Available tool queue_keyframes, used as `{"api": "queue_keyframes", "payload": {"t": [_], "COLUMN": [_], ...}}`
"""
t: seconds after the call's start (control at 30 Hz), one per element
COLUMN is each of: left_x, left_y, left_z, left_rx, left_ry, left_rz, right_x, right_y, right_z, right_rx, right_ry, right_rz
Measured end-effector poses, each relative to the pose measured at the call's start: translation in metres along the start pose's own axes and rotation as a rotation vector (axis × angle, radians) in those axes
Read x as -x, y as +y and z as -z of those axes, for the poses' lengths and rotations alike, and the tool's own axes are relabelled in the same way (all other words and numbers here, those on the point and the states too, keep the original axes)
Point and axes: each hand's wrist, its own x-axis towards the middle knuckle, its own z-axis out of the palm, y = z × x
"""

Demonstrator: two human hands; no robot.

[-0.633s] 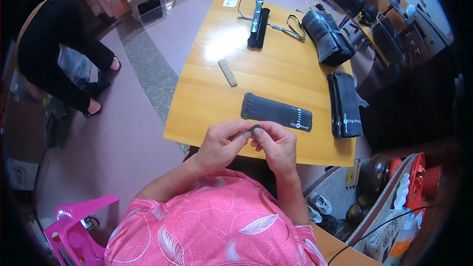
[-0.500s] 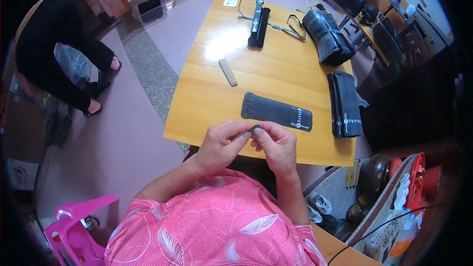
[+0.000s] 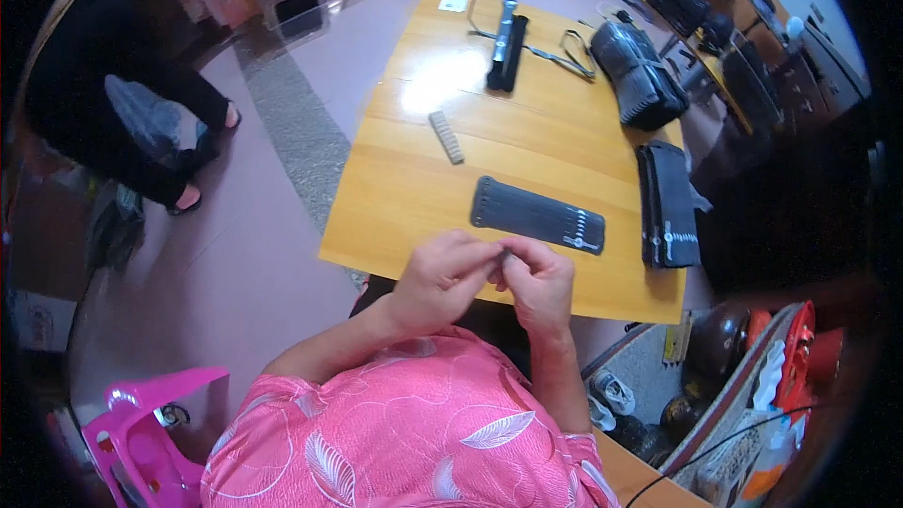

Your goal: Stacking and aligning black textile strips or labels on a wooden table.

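Pinching together at the near edge of the yellow wooden table (image 3: 404,216), the left hand (image 3: 440,280) and right hand (image 3: 541,280) close their fingertips on a tiny grey piece (image 3: 505,255), too small to identify; it looks light and easily dropped, best nipped by its ends. Just beyond lies a flat dark grey fabric strip (image 3: 536,214). A small white square label (image 3: 452,3) sits at the far corner.

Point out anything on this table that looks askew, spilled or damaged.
Nothing stands out. The grey panel lies flat on the wooden table beyond the left hand and right hand; the dark stacks look tidy.
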Motion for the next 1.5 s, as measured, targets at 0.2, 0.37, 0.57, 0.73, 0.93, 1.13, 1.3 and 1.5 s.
{"api": "queue_keyframes", "payload": {"t": [0.2, 0.37, 0.57, 0.73, 0.93, 1.13, 1.3, 1.5], "left_x": [0.003, 0.01, 0.013, 0.011, 0.015, 0.019, 0.016, 0.017], "left_y": [0.012, 0.013, 0.008, 0.006, 0.001, 0.005, 0.009, 0.006], "left_z": [-0.005, -0.009, -0.012, -0.017, -0.021, -0.022, -0.021, -0.027], "left_rx": [0.083, 0.082, 0.075, -0.022, -0.212, -0.248, -0.266, -0.03], "left_ry": [0.093, 0.136, 0.137, 0.172, 0.174, 0.123, 0.116, 0.117], "left_rz": [-0.014, -0.032, 0.026, -0.006, -0.126, -0.176, -0.251, -0.211], "right_x": [0.006, 0.008, 0.008, 0.009, 0.008, 0.009, 0.011, 0.011], "right_y": [-0.005, -0.004, 0.002, 0.007, 0.003, 0.006, 0.003, 0.003], "right_z": [0.008, 0.006, 0.0, -0.005, -0.01, 0.017, 0.027, 0.02], "right_rx": [-0.035, -0.026, -0.021, -0.054, -0.264, -0.133, -0.138, -0.169], "right_ry": [-0.038, -0.068, -0.057, 0.02, 0.066, -0.135, -0.17, -0.102], "right_rz": [0.062, 0.104, 0.113, 0.114, -0.043, -0.155, -0.171, -0.095]}}
